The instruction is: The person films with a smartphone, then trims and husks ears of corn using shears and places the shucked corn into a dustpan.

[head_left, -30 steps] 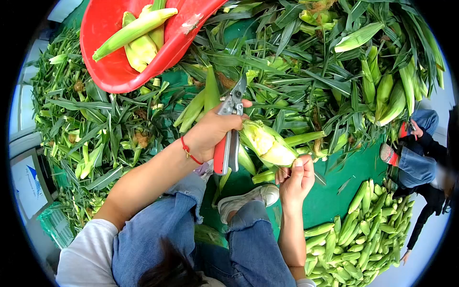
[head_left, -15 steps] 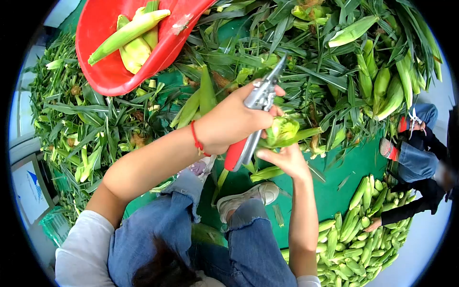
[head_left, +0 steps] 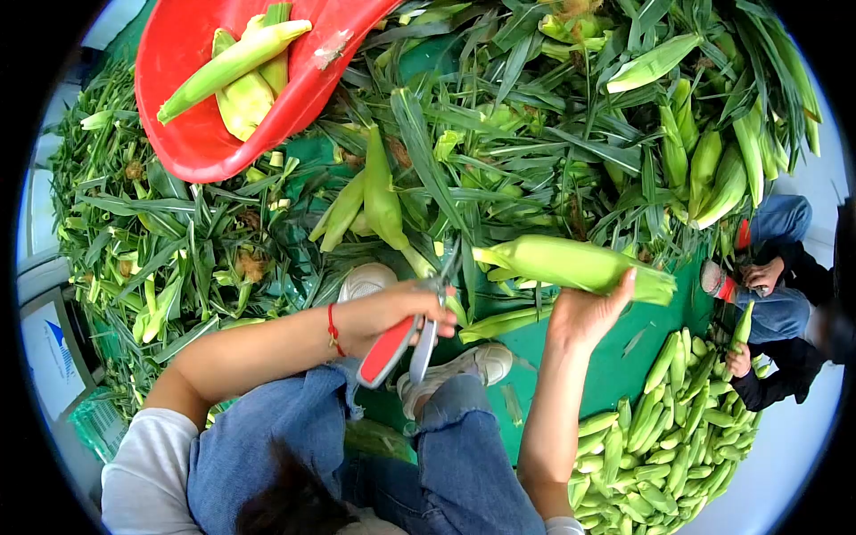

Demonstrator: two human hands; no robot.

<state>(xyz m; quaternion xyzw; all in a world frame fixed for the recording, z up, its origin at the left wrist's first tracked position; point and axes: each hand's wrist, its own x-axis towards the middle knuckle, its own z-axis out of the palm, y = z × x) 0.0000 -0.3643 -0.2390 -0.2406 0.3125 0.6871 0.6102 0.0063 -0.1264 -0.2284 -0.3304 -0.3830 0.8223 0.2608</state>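
My left hand (head_left: 401, 314), with a red cord on the wrist, is wrapped round a pair of pruning shears (head_left: 390, 349). The shears have red and grey handles, and their blades point up and away from me. In my right hand (head_left: 590, 312) is a green ear of corn (head_left: 566, 260) in its husk. The ear lies nearly level, its narrow end to the left and its cut, frayed end to the right. The blades are close to the narrow end; whether they touch it I cannot tell.
Corn leaves and stalks (head_left: 535, 152) are heaped ahead and to the left on the green floor (head_left: 499, 410). A red scoop-shaped container (head_left: 192, 152) at upper left holds several ears. A pile of husked-on ears (head_left: 660, 446) lies right, beside a seated person (head_left: 776, 294) holding one ear.
My left hand has drawn the shears down and left, away from my right hand. The ear has swung from end-on to lying sideways. The other person's hand has lifted an ear from the pile.
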